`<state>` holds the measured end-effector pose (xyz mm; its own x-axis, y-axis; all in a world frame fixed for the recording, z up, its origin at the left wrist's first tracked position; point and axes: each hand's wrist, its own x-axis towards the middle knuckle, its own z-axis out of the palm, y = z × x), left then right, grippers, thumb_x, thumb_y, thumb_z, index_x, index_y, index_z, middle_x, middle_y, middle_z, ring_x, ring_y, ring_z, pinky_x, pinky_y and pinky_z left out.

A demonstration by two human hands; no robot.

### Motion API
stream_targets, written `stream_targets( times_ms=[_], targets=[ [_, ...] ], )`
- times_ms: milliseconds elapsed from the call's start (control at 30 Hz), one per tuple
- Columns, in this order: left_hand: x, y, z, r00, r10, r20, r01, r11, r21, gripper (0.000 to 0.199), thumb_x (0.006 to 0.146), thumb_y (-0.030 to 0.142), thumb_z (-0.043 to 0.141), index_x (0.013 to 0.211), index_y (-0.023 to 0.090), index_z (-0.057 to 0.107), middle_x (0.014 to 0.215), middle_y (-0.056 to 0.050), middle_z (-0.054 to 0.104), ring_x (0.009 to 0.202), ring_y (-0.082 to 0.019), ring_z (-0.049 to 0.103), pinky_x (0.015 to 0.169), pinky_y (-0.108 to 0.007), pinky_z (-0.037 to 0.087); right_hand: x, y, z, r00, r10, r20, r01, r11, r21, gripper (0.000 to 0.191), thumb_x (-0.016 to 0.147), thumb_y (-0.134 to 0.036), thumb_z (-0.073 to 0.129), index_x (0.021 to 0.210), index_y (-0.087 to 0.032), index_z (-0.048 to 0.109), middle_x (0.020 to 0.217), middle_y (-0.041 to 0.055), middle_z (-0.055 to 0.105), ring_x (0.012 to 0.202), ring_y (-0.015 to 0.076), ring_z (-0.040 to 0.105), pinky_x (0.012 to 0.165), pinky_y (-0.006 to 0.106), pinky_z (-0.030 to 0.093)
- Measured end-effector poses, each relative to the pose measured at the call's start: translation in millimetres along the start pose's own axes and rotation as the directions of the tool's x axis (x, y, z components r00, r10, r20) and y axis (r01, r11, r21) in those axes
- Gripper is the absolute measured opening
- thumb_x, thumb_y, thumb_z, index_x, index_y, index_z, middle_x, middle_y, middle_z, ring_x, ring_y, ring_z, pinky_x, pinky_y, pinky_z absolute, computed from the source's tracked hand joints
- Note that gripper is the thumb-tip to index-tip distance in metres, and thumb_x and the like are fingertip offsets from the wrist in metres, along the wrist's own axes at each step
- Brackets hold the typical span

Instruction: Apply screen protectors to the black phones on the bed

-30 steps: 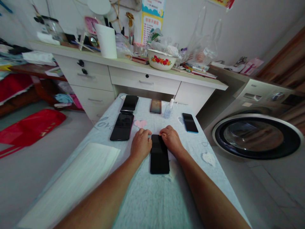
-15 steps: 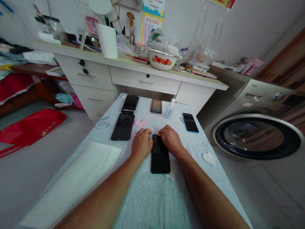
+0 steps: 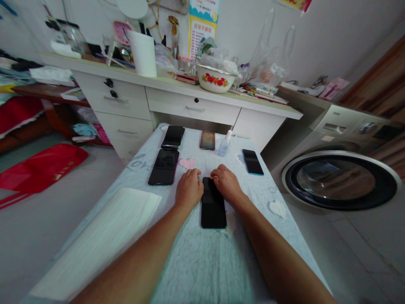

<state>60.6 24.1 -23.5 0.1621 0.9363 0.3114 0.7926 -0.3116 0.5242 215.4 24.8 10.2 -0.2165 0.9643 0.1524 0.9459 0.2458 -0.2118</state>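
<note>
A black smartphone [image 3: 213, 207] lies flat, screen up, on the cloth-covered table in front of me. My left hand [image 3: 189, 190] is closed at its upper left edge, knuckles up, with the thumb side touching the phone. At the upper right corner my right hand [image 3: 226, 181] has its fingers curled in over the edge, closed on the phone. The undersides of both hands are hidden.
Two more phones lie to the left, a black phone [image 3: 163, 166] and a phone farther back [image 3: 173, 137]. A blue-edged phone [image 3: 253, 162], a spray bottle [image 3: 224, 144] and a blurred small item [image 3: 207, 140] are beyond. White paper [image 3: 101, 240] lies left.
Almost nothing differs. The whole view has shifted very slightly; both hands stay at the phone's upper end and the phone lies in the same place.
</note>
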Motion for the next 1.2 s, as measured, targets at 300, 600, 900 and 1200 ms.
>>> stream_targets(
  times_ms=[300,600,900,1200],
  targets=[
    [0.5,-2.0,2.6,1.0,-0.004,-0.013,0.004,1.0,-0.007,0.024,0.078,0.01,0.051,0.101,0.018,0.052,0.101,-0.008,0.061,0.096,-0.02,0.057,0.088,-0.033,0.044,8.1,-24.3,3.1,0.997,-0.071,0.015,0.071,0.997,-0.015,0.026,0.092,-0.019,0.043,0.096,-0.02,0.069,0.097,0.0058,0.058,0.087,0.0157,0.055,0.074,0.024,0.039],
    [-0.7,-0.7,1.0,1.0,-0.009,0.005,0.009,1.0,0.018,0.022,0.079,0.013,0.053,0.1,0.019,0.054,0.102,-0.007,0.061,0.098,-0.02,0.057,0.088,-0.033,0.044,6.6,-13.7,0.7,0.998,-0.046,0.036,0.047,0.999,-0.027,0.024,0.092,-0.021,0.045,0.095,-0.021,0.069,0.095,0.0053,0.057,0.085,0.0154,0.055,0.073,0.023,0.039],
    [-0.3,2.1,-4.9,0.995,0.029,0.09,-0.031,0.999,0.017,0.029,0.083,0.015,0.05,0.107,0.024,0.063,0.103,-0.005,0.059,0.101,-0.02,0.055,0.092,-0.032,0.043,-2.0,10.9,-6.8,0.999,0.036,0.027,-0.036,0.999,-0.018,0.022,0.089,-0.017,0.048,0.093,-0.019,0.07,0.096,0.0063,0.059,0.084,0.0156,0.057,0.075,0.024,0.039],
    [0.4,2.0,-5.0,0.99,0.072,0.124,-0.075,0.997,0.018,0.034,0.084,0.015,0.047,0.11,0.027,0.066,0.105,-0.005,0.061,0.099,-0.02,0.055,0.09,-0.034,0.043,-18.0,8.3,-13.1,0.999,-0.007,0.036,0.006,1.0,0.017,0.02,0.089,-0.016,0.049,0.091,-0.019,0.069,0.093,0.0047,0.058,0.081,0.0138,0.055,0.072,0.023,0.038]
  ],
)
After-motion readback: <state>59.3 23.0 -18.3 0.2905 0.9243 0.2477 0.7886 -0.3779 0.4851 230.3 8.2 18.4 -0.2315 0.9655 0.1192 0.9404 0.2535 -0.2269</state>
